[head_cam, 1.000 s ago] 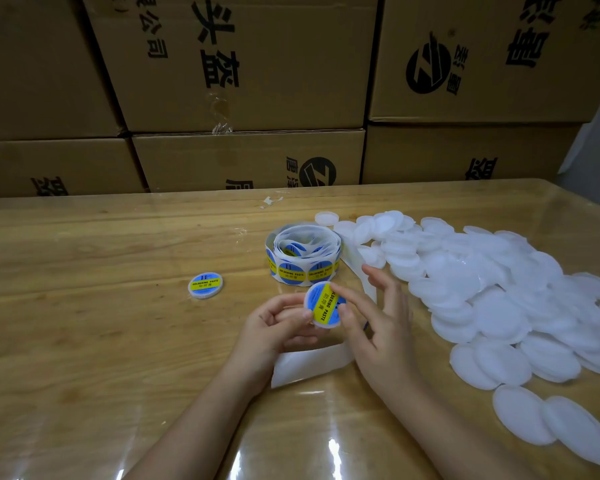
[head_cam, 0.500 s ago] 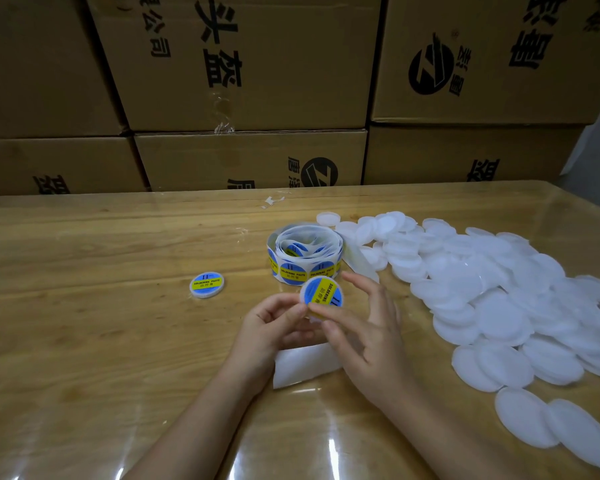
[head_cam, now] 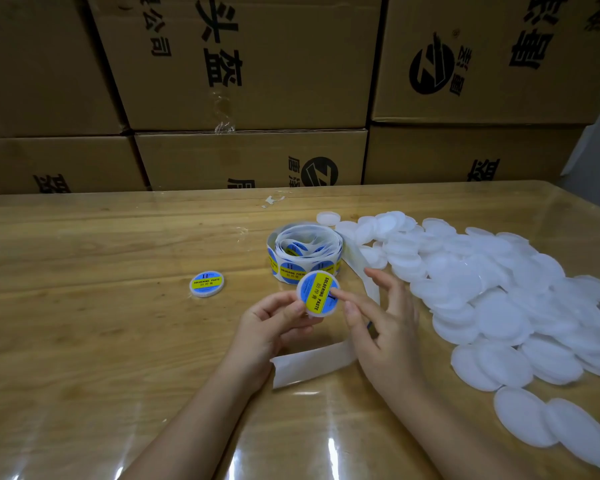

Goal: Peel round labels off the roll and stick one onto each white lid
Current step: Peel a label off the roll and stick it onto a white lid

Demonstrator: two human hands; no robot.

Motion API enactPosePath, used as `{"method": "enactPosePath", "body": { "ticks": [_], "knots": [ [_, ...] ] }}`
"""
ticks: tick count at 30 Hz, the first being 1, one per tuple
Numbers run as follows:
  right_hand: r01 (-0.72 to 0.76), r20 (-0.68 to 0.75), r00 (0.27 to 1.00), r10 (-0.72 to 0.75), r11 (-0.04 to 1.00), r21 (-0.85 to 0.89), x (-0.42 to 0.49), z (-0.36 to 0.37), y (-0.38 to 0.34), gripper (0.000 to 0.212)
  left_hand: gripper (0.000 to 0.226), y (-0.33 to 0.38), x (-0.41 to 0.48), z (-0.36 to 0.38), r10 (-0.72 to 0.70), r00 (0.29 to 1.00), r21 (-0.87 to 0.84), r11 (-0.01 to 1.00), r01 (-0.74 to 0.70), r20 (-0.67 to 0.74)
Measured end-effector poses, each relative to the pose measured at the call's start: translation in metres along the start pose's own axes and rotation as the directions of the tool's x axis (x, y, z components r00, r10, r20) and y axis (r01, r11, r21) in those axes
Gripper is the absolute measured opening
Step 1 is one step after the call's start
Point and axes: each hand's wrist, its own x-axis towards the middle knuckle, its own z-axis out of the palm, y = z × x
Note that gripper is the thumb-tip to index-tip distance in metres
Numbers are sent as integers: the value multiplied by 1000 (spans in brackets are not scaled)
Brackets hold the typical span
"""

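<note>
- The cardboard boxes (head_cam: 243, 64) are standing stacked along the far side, behind the wooden table (head_cam: 84, 341) where I am working.
- A big pile of blank white lids (head_cam: 499, 289) is lying on the right of the table, many overlapping each other. They are looking thin and very light, so I am judging they will slide easily on the glossy top.
- The label roll (head_cam: 303, 252) is standing near the middle, just left of the pile, with its empty backing strip (head_cam: 312, 363) trailing toward me under my hands.
- My right hand (head_cam: 381, 327) is open with the fingers spread, gripping nothing; one fingertip is pressing on the label.
- My left hand (head_cam: 274, 323) is closed around the edge of the lid in hand (head_cam: 318, 293), holding it tilted above the table, in front of the roll.
- One finished lid (head_cam: 207, 284) is lying alone on the left.
- The label is soft and sticky, so I am judging it best to hold the stiff lid by its rim and rub from the centre outward.
</note>
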Motion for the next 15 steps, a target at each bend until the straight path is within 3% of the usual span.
{"method": "enactPosePath", "body": {
  "ticks": [9,15],
  "knots": [
    [124,160,980,-121,992,-12,-3,0,-10,29,12,-2,-1,1,-10,1000,-6,1000,10,-3],
    [40,69,997,-43,999,35,-1,-1,-7,26,16,-3,2,-2,11,1000,-23,1000,-11,-21]
  ]
}}
